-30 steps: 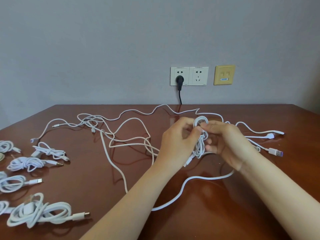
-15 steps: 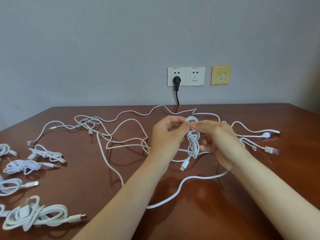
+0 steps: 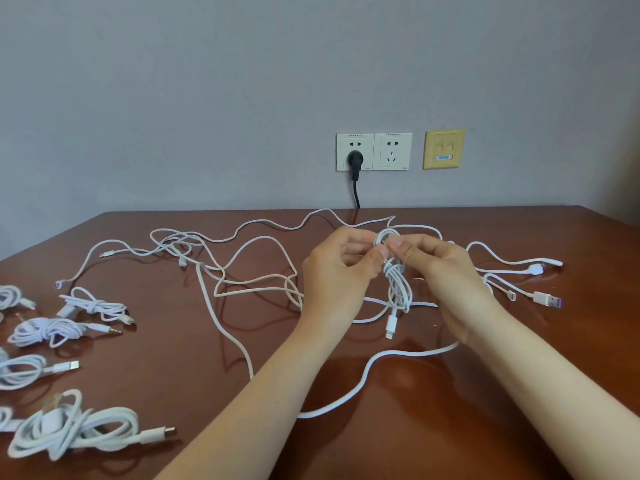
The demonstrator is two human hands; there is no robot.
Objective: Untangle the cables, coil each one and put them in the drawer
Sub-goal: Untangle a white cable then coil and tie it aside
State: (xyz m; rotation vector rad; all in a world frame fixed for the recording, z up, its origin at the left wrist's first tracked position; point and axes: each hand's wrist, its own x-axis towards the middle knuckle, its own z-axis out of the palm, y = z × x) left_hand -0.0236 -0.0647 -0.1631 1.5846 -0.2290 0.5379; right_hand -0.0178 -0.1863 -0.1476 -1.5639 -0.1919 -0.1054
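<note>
The left hand and right hand each grip the top of the white coil. Wrap the end snug so no loop slips out.

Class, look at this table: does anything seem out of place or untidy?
Yes: loose white cables sprawl in a tangle across the middle of the brown wooden table, whereas the white coiled bundles at its left edge lie tidy.

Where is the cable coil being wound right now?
Head view, just right of centre: the cable coil hangs between the left hand and right hand, both pinching its top loops, below the wall sockets in the frame.
</note>
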